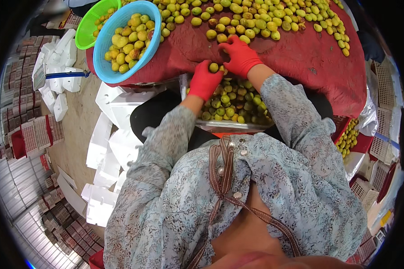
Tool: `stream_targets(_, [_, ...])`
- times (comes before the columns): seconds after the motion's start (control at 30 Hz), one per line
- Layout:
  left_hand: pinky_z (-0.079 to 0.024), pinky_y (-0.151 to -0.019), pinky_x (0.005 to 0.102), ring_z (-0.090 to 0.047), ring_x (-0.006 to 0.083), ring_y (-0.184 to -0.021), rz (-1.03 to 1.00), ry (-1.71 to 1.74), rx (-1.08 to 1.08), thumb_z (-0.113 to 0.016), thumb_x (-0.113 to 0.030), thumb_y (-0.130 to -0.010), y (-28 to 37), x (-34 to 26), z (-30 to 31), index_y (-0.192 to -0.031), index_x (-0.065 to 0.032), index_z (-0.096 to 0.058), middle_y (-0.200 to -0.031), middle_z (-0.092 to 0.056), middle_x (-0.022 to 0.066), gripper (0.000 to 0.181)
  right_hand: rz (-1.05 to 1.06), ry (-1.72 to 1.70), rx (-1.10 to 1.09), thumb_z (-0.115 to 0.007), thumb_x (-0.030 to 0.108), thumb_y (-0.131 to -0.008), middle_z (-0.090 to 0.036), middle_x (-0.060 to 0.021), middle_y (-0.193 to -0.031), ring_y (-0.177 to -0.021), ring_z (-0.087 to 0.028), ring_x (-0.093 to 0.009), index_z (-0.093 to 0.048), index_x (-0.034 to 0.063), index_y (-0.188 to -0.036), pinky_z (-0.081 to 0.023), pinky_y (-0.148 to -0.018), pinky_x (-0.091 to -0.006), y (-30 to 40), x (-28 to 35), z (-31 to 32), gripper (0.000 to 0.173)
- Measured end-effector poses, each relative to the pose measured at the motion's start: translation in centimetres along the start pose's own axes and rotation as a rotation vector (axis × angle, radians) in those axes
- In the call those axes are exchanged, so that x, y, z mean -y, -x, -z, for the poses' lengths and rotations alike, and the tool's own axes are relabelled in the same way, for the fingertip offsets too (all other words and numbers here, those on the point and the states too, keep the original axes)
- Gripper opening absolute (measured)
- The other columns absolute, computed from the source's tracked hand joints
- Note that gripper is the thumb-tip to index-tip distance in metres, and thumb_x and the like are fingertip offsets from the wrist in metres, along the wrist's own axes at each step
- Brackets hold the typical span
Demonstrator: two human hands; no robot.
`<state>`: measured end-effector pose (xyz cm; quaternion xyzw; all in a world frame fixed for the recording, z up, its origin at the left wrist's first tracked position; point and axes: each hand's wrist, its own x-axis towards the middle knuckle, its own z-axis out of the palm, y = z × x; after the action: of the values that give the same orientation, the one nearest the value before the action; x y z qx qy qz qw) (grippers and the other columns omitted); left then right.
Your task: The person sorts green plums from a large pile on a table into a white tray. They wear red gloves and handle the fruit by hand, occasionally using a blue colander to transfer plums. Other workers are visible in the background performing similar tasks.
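Many small green-yellow fruits [252, 20], some with brown patches, lie loose on a table covered in red cloth [309, 64]. My left hand [206, 80], in a red glove, is at the cloth's near edge with a round fruit [213, 67] at its fingertips. My right hand [240, 56], gloved in red too, reaches over the cloth beside the nearest fruits; a fruit shows partly under its curled fingers, but whether it is gripped is unclear. Below both hands, a clear plastic bin [234, 126] holds more fruits, many darker or browned.
A blue plastic basket [98, 64] of yellower fruits stands at the table's left, beside a green basket [84, 37]. White foam boxes [121, 144] lie on the floor at left. At right, a red crate [338, 131] holds fruits. Stacked crates [37, 134] stand farther left.
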<state>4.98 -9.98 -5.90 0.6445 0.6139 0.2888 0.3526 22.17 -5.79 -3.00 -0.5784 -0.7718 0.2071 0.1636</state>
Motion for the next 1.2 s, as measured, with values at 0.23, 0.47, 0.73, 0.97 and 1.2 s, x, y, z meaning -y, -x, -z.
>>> stream_targets(0.23, [-0.052,-0.075,0.0335,-0.056,0.022,-0.106,0.396,0.508,0.226,-0.076,-0.017,-0.076,-1.2,0.9,-0.7,-0.132,-0.0082,-0.035,-0.129,-0.052,0.0097,0.07,-0.253,-0.404,-0.235,-0.074,0.025,-0.067,-0.049,-0.0164,-0.12,-0.108,-0.055,-0.033,-0.057,0.0153,-0.117,-0.048,-0.092,-0.0368,0.6,-1.0,-3.3,0.053])
stream_targets(0.47, [-0.046,-0.09,0.0292,-0.057,0.0177,-0.108,0.038,0.317,0.385,-0.061,-0.005,-0.076,0.9,1.3,0.4,-0.129,-0.0106,-0.047,-0.117,-0.06,0.0104,0.055,0.158,-0.305,0.169,-0.07,0.023,-0.076,-0.056,-0.0157,-0.114,-0.107,-0.056,-0.034,-0.058,0.0136,-0.119,-0.046,-0.092,-0.0382,4.2,-0.4,-4.8,0.046])
stream_targets(0.73, [-0.049,-0.087,0.044,-0.059,0.039,-0.103,0.12,-0.285,0.113,-0.064,-0.023,-0.077,5.0,8.0,5.6,-0.125,-0.0143,-0.054,-0.118,-0.06,0.0191,0.05,-0.386,-0.561,-0.19,-0.065,0.022,-0.082,-0.063,-0.0154,-0.112,-0.106,-0.06,-0.028,-0.067,0.0058,-0.108,-0.048,-0.088,-0.0333,16.1,-5.0,-2.4,0.031])
stream_targets(0.97, [-0.047,-0.095,0.04,-0.051,0.0365,-0.122,0.636,-0.621,0.443,-0.064,-0.023,-0.076,4.9,14.6,3.1,-0.134,-0.0009,-0.045,-0.131,-0.052,0.025,0.065,-0.958,-1.094,0.134,-0.059,0.023,-0.082,-0.058,-0.0155,-0.126,-0.116,-0.054,-0.031,-0.046,0.0088,-0.135,-0.041,-0.098,-0.0438,22.2,-19.0,-9.6,0.057])
stream_targets(1.2, [-0.052,-0.082,0.0389,-0.066,0.0326,-0.098,0.457,-0.534,0.538,-0.07,-0.022,-0.066,6.0,16.8,4.9,-0.105,-0.0013,-0.068,-0.103,-0.067,0.0216,0.044,-0.794,-0.545,0.284,-0.062,0.024,-0.075,-0.066,-0.0163,-0.104,-0.098,-0.063,-0.029,-0.061,0.0039,-0.118,-0.048,-0.084,-0.0395,21.0,-18.3,-9.4,0.047])
